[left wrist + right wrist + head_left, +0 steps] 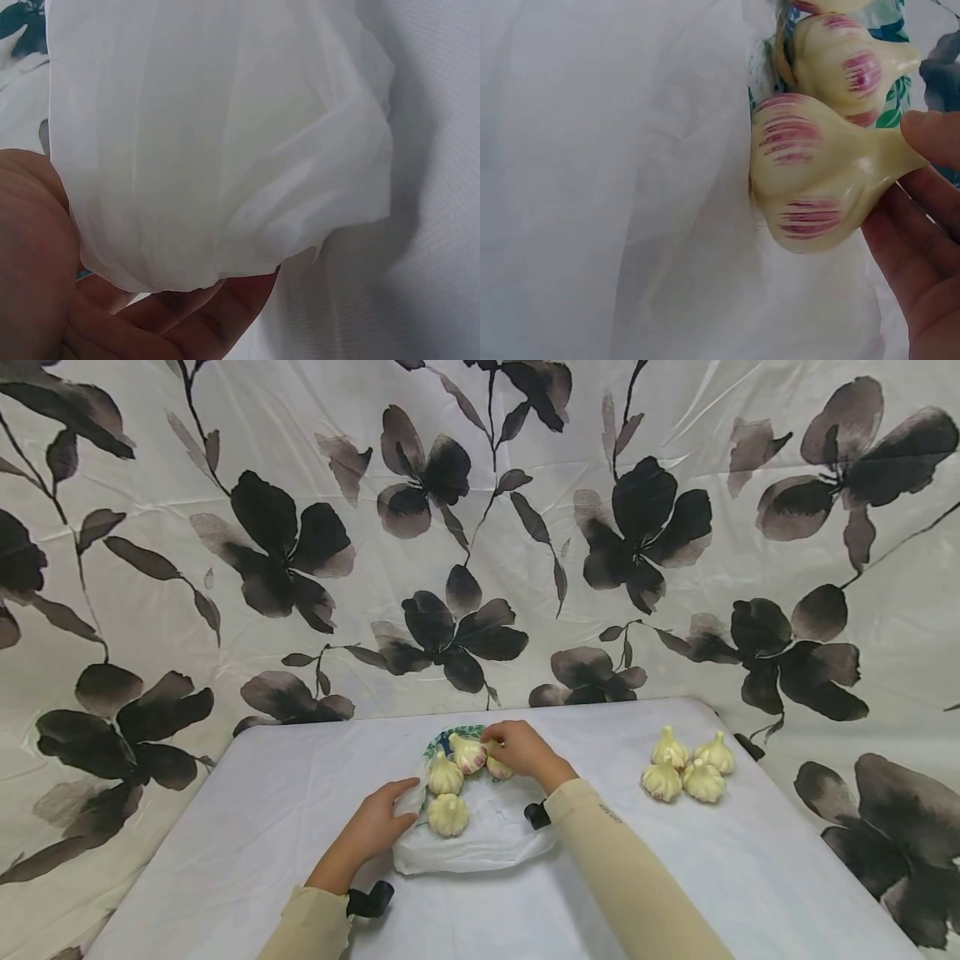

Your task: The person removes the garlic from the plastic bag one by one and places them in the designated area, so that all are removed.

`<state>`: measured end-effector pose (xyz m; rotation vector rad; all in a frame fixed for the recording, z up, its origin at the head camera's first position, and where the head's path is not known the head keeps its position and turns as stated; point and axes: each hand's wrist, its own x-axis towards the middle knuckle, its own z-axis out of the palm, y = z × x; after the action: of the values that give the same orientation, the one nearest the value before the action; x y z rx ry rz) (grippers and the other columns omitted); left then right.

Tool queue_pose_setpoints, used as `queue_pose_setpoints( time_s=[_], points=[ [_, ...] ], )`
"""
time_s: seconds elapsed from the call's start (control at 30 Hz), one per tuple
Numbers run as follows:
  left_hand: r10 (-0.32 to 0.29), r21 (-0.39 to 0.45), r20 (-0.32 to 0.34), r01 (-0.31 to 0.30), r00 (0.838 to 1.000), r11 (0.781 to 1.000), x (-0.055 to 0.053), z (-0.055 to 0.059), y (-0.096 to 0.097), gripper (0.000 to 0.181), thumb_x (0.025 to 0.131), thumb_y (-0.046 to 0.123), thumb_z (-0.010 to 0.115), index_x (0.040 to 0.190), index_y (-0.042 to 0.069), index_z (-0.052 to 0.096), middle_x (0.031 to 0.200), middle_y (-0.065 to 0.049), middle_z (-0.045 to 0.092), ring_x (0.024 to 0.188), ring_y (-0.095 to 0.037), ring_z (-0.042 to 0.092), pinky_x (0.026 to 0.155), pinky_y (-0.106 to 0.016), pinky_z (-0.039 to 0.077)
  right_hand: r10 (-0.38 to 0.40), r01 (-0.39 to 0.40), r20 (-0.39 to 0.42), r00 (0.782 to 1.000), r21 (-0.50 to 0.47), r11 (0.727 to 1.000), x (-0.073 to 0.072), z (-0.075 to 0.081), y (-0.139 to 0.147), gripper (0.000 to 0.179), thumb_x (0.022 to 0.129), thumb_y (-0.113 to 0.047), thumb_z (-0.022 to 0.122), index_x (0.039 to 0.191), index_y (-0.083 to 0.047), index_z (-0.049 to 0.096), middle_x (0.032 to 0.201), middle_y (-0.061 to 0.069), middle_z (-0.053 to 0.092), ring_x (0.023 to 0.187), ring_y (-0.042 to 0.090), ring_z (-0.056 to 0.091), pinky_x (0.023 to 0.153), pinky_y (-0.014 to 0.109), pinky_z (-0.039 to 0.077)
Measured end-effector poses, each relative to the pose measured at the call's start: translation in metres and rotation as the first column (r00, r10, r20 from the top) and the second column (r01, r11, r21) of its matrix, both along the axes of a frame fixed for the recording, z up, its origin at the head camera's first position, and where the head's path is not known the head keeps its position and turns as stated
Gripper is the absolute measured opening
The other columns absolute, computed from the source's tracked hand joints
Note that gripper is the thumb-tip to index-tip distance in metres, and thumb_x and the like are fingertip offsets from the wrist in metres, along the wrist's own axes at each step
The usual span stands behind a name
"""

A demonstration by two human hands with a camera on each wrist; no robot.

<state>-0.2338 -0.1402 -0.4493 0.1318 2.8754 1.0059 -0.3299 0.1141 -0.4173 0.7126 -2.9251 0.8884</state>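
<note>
A white plastic bag (480, 852) with green print lies spread in the middle of the table, several garlic bulbs (447, 815) on its open part. At its left side, my left hand (378, 818) holds the bag's edge, thumb and fingers around the film. In the left wrist view the white film (217, 150) hides the ends of the left fingers (214, 319). Toward the far side, my right hand (522, 750) pinches one purple-streaked garlic bulb (810, 172) by its stem. Another streaked bulb (847, 67) sits right beside it in the right wrist view.
Several more garlic bulbs (686, 766) stand grouped on the right part of the white-covered table (300, 760). Behind the table's far edge hangs a white cloth (540, 577) printed with dark flowers.
</note>
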Motion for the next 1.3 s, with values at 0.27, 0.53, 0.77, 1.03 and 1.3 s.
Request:
queue_pose_setpoints(
  time_s=[0.27, 0.53, 0.77, 1.03, 1.3],
  points=[
    [-0.006, 0.010, -0.018, 0.007, 1.000, 1.000, 0.000, -0.001, -0.002, 0.058, 0.089, 0.015, 0.065, 0.144, 0.010, 0.045, 0.148, -0.020, 0.043, 0.138, -0.043, 0.038, 0.110, -0.060, 0.035, 0.011, -0.008, -0.075, 0.997, 0.041, 0.999, 0.001, 0.000, -0.001, 0.016, 0.090, -0.009, 0.065, 0.104, -0.013, 0.072, 0.097, 0.001, 0.069, 0.087, 0.015, 0.060, 0.083, 0.034, 0.052],
    [-0.007, 0.003, -0.023, 0.007, 1.000, 1.000, -0.001, -0.001, -0.002, 0.058, 0.090, 0.015, 0.064, 0.144, 0.011, 0.045, 0.148, -0.021, 0.043, 0.138, -0.044, 0.037, 0.110, -0.060, 0.035, 0.045, -0.030, -0.144, 0.989, 0.106, 0.994, 0.007, 0.005, 0.001, 0.019, 0.090, -0.006, 0.063, 0.106, -0.011, 0.072, 0.100, 0.002, 0.072, 0.092, 0.016, 0.064, 0.086, 0.034, 0.054],
    [0.001, 0.001, -0.016, -0.001, 1.000, 1.000, 0.000, -0.001, -0.002, 0.059, 0.089, 0.015, 0.064, 0.145, 0.011, 0.045, 0.149, -0.020, 0.042, 0.139, -0.043, 0.037, 0.111, -0.060, 0.034, 0.037, -0.020, -0.173, 0.984, 0.101, 0.995, 0.012, 0.011, 0.004, 0.020, 0.091, -0.007, 0.063, 0.107, -0.012, 0.073, 0.102, 0.002, 0.073, 0.092, 0.016, 0.065, 0.085, 0.034, 0.055],
    [-0.006, -0.005, -0.022, 0.006, 1.000, 1.000, 0.000, -0.005, -0.003, 0.059, 0.090, 0.015, 0.064, 0.145, 0.010, 0.044, 0.149, -0.021, 0.043, 0.138, -0.043, 0.037, 0.110, -0.060, 0.035, 0.004, -0.001, -0.204, 0.979, 0.017, 1.000, 0.019, 0.021, 0.009, 0.020, 0.091, -0.008, 0.063, 0.109, -0.009, 0.072, 0.101, 0.003, 0.072, 0.087, 0.017, 0.063, 0.081, 0.034, 0.054],
    [-0.009, -0.002, -0.021, 0.009, 1.000, 1.000, 0.000, -0.002, -0.003, 0.059, 0.090, 0.014, 0.064, 0.145, 0.010, 0.044, 0.149, -0.021, 0.042, 0.139, -0.044, 0.037, 0.110, -0.060, 0.034, -0.018, 0.009, -0.262, 0.965, -0.034, 0.999, 0.023, 0.030, 0.015, 0.018, 0.092, -0.010, 0.062, 0.107, -0.011, 0.073, 0.098, 0.002, 0.072, 0.086, 0.016, 0.064, 0.080, 0.033, 0.055]
  ],
)
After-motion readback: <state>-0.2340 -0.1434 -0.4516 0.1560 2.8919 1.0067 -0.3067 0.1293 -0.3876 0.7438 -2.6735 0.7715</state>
